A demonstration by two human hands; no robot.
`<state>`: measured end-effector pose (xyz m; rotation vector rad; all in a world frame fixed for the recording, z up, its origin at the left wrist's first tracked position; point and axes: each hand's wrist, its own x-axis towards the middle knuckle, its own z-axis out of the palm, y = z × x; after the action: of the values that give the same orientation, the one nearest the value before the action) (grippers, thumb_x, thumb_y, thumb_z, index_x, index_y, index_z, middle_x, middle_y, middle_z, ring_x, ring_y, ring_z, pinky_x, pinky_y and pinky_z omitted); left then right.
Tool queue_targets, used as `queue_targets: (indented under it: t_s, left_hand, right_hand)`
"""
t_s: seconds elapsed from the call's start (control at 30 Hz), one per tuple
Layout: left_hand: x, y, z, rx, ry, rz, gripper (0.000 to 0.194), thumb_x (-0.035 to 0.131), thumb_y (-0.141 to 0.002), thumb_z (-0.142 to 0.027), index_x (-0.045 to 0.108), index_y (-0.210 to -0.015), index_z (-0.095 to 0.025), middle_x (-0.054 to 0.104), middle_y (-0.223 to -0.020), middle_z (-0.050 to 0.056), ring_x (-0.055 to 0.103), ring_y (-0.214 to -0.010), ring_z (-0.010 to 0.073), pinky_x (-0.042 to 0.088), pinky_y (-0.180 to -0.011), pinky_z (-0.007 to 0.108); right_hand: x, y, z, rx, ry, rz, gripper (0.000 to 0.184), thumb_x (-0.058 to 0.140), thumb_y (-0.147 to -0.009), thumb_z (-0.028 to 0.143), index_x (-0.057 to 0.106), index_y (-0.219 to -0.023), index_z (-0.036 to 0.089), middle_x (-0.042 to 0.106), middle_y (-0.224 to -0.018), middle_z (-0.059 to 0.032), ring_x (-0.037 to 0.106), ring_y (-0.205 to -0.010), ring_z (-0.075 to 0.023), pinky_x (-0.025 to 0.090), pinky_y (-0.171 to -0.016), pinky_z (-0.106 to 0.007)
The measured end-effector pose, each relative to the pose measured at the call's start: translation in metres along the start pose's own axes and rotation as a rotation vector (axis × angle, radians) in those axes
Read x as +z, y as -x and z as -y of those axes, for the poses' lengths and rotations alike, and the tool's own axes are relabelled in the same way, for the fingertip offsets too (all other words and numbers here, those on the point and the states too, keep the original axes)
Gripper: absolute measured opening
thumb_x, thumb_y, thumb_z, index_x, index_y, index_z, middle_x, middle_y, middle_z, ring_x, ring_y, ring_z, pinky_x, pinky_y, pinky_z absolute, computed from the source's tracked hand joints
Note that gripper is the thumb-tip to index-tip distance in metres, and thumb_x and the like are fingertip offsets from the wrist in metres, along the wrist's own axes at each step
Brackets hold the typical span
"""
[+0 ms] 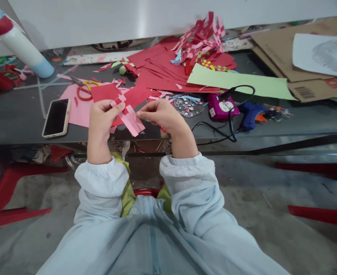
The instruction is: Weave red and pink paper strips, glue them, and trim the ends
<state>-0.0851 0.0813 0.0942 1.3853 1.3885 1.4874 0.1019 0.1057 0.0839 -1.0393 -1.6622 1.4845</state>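
Pink and red paper strips are interlaced into a small woven paper piece point(130, 119), with pink ends fanning toward the table's front edge. My left hand point(101, 114) is closed on its upper left part, thumb on top. My right hand point(162, 114) has thumb and forefinger pinched together at the piece's right edge. Whatever lies between those fingertips is too small to make out. Beneath and behind the hands lie red paper point(136, 95) and a pink sheet point(76, 101). Scissors point(84, 91) with red and yellow handles rest on the pink sheet, left of my left hand.
A phone point(56, 117) and a bottle point(25, 46) stand or lie left. Behind are red sheets point(159, 68), woven strips point(202, 34) and a green sheet point(237, 81). Rightward are a purple box point(218, 108), a corded blue glue gun point(249, 115) and cardboard point(274, 46).
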Motion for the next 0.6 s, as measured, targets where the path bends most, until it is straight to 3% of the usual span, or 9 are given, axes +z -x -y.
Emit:
queue_targets:
  t_s: [0.23,0.6]
  left_hand:
    - [0.002,0.000,0.000,0.010,0.018,-0.032,0.035,0.082,-0.065,-0.033,0.058,-0.046,-0.016,0.045,-0.041,-0.005,0.036,-0.040,0.0032,0.024,-0.041,0.020]
    - [-0.009,-0.008,0.005,0.001,0.082,-0.259,0.031,0.076,-0.071,-0.017,0.057,-0.046,-0.018,0.042,-0.038,-0.007,0.037,-0.037,0.0037,0.027,-0.041,0.020]
  right_hand:
    - [-0.004,0.000,0.001,-0.018,0.081,0.124,0.023,0.073,-0.073,0.032,0.066,-0.067,0.011,0.049,-0.054,0.0028,0.033,-0.050,-0.0052,0.023,-0.047,-0.025]
    - [-0.013,0.011,0.008,0.047,0.255,0.276,0.020,0.069,-0.074,0.030,0.068,-0.073,0.010,0.043,-0.049,0.0071,0.033,-0.046,-0.0033,0.025,-0.047,-0.023]
